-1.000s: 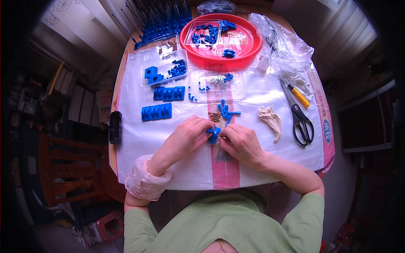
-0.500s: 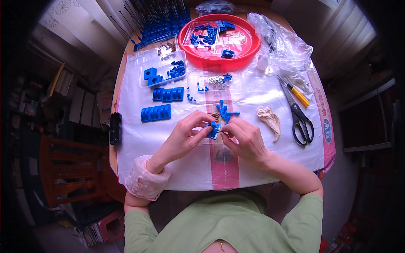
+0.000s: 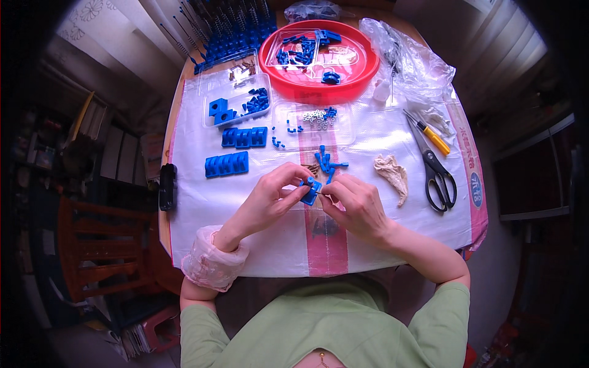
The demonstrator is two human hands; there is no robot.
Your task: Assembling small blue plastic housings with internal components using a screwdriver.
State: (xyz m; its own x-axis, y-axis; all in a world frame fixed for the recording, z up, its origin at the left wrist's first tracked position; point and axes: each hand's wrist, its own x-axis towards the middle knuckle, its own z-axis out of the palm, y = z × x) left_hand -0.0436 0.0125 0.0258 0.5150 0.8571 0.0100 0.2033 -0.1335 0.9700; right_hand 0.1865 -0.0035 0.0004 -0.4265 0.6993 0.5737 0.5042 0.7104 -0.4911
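Above the table's near middle, my left hand [image 3: 270, 195] grips a small blue plastic part [image 3: 311, 192] between thumb and fingers. A round knob stands up on that part. My right hand [image 3: 357, 205] pinches a thin dark pin [image 3: 321, 194] against the part's right side; how deep the pin goes in cannot be seen. Just beyond my fingers lie several blue plastic pegs [image 3: 325, 161] and a little heap of brownish metal pins [image 3: 311, 167]. To the left sit rows of blue slotted blocks [image 3: 227, 164].
A red round tray [image 3: 365, 80] with blue parts stands at the back. Clear plastic boxes [image 3: 205, 119] hold blue pieces and white rings [image 3: 317, 119]. At right lie black-handled scissors [image 3: 438, 178], a yellow-handled screwdriver [image 3: 436, 140] and a crumpled cloth [image 3: 392, 176].
The blue part has tilted and shifted slightly between my hands, along with small finger movements. Everything else on the table stays where it was.
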